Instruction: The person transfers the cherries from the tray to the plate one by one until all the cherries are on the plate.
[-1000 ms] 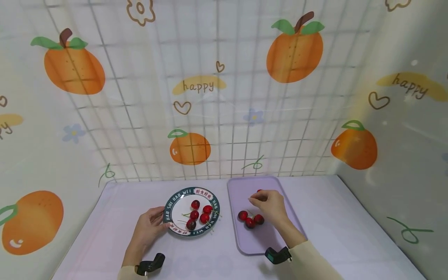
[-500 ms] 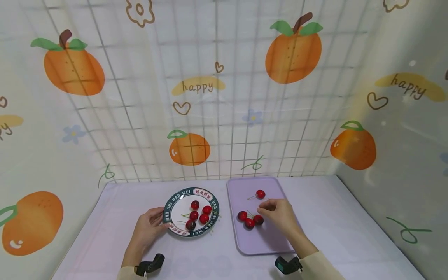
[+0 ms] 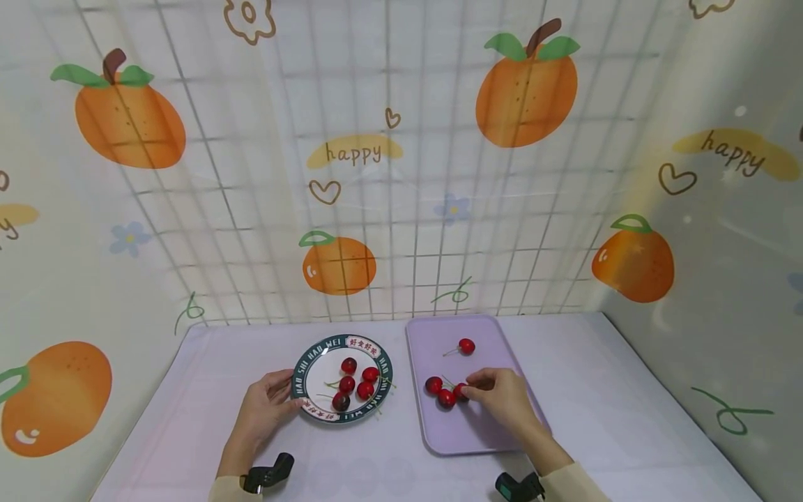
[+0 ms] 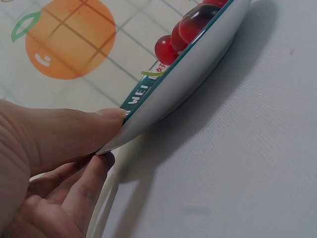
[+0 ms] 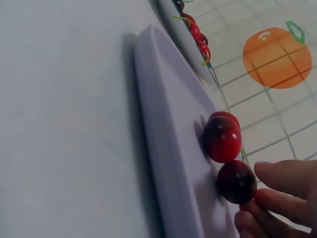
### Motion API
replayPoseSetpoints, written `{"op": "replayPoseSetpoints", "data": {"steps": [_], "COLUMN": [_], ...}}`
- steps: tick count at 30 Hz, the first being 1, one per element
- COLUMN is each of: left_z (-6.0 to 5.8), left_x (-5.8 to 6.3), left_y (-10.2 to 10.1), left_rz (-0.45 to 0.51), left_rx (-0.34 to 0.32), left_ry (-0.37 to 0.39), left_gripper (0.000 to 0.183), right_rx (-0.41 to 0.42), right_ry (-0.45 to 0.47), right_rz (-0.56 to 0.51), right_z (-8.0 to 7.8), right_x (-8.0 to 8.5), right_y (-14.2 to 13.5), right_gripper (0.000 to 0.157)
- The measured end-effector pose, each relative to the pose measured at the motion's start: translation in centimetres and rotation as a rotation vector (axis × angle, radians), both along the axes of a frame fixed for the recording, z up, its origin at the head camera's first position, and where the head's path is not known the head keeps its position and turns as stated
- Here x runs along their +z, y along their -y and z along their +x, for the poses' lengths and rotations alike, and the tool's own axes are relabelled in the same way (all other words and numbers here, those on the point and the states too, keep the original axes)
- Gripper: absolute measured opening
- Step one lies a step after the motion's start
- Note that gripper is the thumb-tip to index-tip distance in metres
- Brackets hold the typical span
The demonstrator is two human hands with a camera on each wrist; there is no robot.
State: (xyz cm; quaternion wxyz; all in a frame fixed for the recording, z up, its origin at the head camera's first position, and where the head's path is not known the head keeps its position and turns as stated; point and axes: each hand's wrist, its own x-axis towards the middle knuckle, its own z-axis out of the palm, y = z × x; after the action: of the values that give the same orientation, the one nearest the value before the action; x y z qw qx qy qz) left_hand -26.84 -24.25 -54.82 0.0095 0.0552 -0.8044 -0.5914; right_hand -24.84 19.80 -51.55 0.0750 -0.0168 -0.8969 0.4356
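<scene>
My left hand [image 3: 265, 404] pinches the left rim of a white plate [image 3: 318, 376] with a dark green lettered border. In the left wrist view the thumb lies on top of the rim, fingers beneath. Several red cherries [image 3: 347, 384] with green stems rest on the plate. On the right, thumb and fingers of my right hand [image 3: 505, 399] close round a dark red cherry [image 5: 237, 182] in a lilac tray [image 3: 439, 436]. Two cherries [image 3: 446, 399] lie against its left side. Farther back in the tray sits a single cherry [image 3: 466, 346] with its stem pointing left.
Plate and tray stand side by side on a white table [image 3: 351, 474], a narrow gap between them. Behind the table hangs a curtain [image 3: 401, 230] printed with oranges and a grid. Side curtains flank it.
My right hand has drawn back from the far cherry in the tray, come down toward the cluster and taken hold of its rightmost cherry. My left hand and the plate stay put.
</scene>
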Motion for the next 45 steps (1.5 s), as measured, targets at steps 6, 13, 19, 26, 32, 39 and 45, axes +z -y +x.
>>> {"op": "replayPoseSetpoints", "data": {"steps": [6, 13, 19, 26, 32, 39, 45], "left_z": [0.0, 0.1, 0.0, -0.1, 0.1, 0.1, 0.1], "left_x": [-0.2, 0.0, 0.1, -0.1, 0.1, 0.1, 0.3], "left_y": [0.1, 0.0, 0.1, 0.2, 0.0, 0.1, 0.0], "left_rz": [0.014, 0.019, 0.024, 0.044, 0.042, 0.035, 0.027], "left_rx": [0.003, -0.006, -0.032, -0.046, -0.034, -0.031, -0.031], "left_ry": [0.003, 0.008, -0.017, -0.052, -0.036, -0.032, -0.030], "left_gripper": [0.073, 0.073, 0.071, 0.071, 0.072, 0.071, 0.072], "right_rx": [-0.009, -0.012, -0.023, -0.034, -0.025, -0.028, -0.025], "right_ry": [0.011, 0.022, 0.023, 0.014, 0.030, 0.048, 0.016], "right_rz": [0.001, 0.021, 0.023, 0.022, -0.001, -0.018, -0.002], "right_z": [0.2, 0.1, 0.2, 0.2, -0.1, -0.4, -0.5], "right_x": [-0.5, -0.6, -0.6, -0.3, 0.3, 1.1, 1.9], "right_y": [0.1, 0.4, 0.4, 0.3, 0.4, 0.3, 0.2], "right_gripper": [0.020, 0.021, 0.020, 0.021, 0.020, 0.019, 0.019]}}
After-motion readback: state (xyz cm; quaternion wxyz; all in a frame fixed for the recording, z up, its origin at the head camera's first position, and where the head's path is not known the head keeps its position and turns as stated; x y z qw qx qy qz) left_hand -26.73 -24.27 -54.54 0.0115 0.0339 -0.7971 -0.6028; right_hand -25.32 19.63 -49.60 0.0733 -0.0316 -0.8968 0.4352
